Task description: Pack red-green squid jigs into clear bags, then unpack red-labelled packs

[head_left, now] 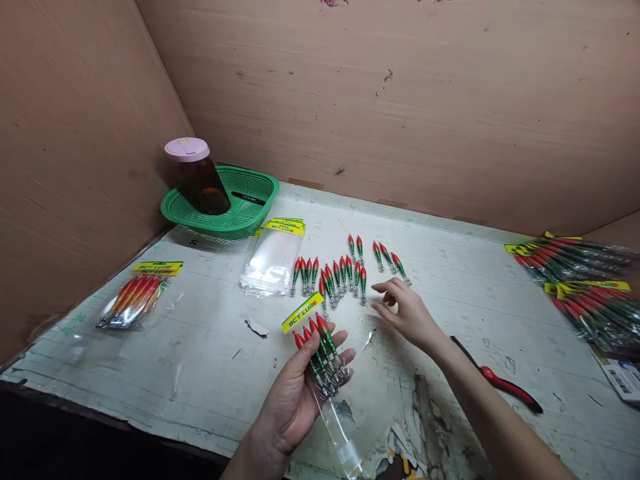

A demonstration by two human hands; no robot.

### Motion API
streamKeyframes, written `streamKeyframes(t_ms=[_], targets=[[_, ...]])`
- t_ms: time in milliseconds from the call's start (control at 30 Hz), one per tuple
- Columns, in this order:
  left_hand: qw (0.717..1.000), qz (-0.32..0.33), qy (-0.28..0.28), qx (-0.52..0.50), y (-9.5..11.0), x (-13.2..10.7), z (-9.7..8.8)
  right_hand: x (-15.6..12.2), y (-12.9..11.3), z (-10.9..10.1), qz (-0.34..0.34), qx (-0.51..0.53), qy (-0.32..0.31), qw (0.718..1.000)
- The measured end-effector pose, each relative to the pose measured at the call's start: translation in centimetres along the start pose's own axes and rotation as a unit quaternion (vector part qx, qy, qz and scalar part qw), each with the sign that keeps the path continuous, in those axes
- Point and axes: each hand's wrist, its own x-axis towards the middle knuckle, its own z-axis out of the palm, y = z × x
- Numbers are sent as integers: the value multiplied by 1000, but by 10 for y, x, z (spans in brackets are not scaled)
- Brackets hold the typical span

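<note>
Left hand point(297, 397): thumb above, fingers beneath, gripping a clear BCT LURE packet point(325, 367) with red-and-green lures inside, over the table's near side

Right hand point(407, 313): loosely curled, thumb and fingers apart with nothing visible between them, near the loose lures point(329, 277)

Packet's feel: apparently light, its film soft and probably slippery, the lures stiff; the hooked ends could snag plastic or skin, making the yellow header point(303, 313) or red heads the safer hold

Table point(210, 373): pale, its covering worn away near the front, red-and-black pliers point(487, 375) beside the right forearm

To the left: clear bags point(273, 257), a packet of orange lures point(140, 297), and a green basket point(215, 231) bearing a pink-lidded bottle point(200, 180) and a pen point(249, 198)

Far right: filled packets point(590, 313) in two bunches

Room: scuffed, pinkish-brown walls point(350, 120) enclosing the table
</note>
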Motion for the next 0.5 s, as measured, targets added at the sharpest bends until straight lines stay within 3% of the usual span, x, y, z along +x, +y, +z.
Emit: streamKeyframes(t_ms=[133,233,300,400,500], targets=[[1000,18,7,0,5,-1,-1,14,15,26,-2,-4,-17,1000],[1000,21,7,10,7,-1,-1,14,15,29,-4,-1,-16,1000],[1000,20,14,14,8,-1,-1,6,11,17,-1,5,-7,1000],[999,22,18,18,7,-1,-1,-23,-6,-21,-4,38,-4,999],[999,21,11,25,6,1,-1,-66,-38,-61,-87,83,-37,992]])
